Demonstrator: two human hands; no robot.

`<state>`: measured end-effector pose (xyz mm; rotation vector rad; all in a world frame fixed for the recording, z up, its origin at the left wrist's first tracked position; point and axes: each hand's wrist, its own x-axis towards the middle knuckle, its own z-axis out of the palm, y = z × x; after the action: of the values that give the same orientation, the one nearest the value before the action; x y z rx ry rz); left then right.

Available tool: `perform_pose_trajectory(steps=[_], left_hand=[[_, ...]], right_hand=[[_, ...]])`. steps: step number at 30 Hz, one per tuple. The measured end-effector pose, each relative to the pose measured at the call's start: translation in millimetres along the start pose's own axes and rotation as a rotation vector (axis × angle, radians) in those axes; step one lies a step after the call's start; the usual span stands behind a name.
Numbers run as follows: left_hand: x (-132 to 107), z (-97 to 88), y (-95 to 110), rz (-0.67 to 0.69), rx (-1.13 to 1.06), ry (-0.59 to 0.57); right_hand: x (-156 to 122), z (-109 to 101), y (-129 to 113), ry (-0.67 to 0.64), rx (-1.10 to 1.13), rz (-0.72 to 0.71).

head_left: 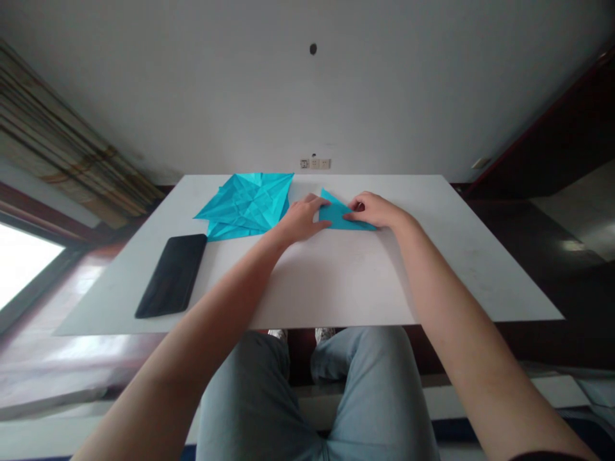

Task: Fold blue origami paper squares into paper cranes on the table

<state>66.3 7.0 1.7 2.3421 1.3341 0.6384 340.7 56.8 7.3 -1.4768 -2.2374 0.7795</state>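
A folded blue sheet of paper (335, 219), triangular with a point at its upper left, lies on the white table between my hands. My left hand (303, 219) holds its left side down, the thumb near the lower edge and the fingers higher up. On the right, my right hand (372, 210) is closed in a pinch on the paper's sloping edge, thumb and fingertips pressed to it. The underside of the paper is hidden. Left of my left hand lies a stack of creased blue paper (250, 203), partly behind that hand.
A black tablet or large phone (173, 275) lies at the table's left, by the creased paper. The white table (461, 269) ends just above my knees. Behind it stands a wall with sockets (315, 164). A curtain (62, 121) hangs at the left.
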Motion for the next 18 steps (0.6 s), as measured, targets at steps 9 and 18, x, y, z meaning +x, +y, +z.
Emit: perform_pose_trajectory(steps=[9, 18], left_hand=[[4, 3.4, -4, -0.219, 0.014, 0.138], [13, 0.6, 2, -0.240, -0.649, 0.258]], right_hand=[[4, 4, -2, 0.110, 0.354, -0.158], [-6, -1, -25, 0.126, 0.458, -0.225]])
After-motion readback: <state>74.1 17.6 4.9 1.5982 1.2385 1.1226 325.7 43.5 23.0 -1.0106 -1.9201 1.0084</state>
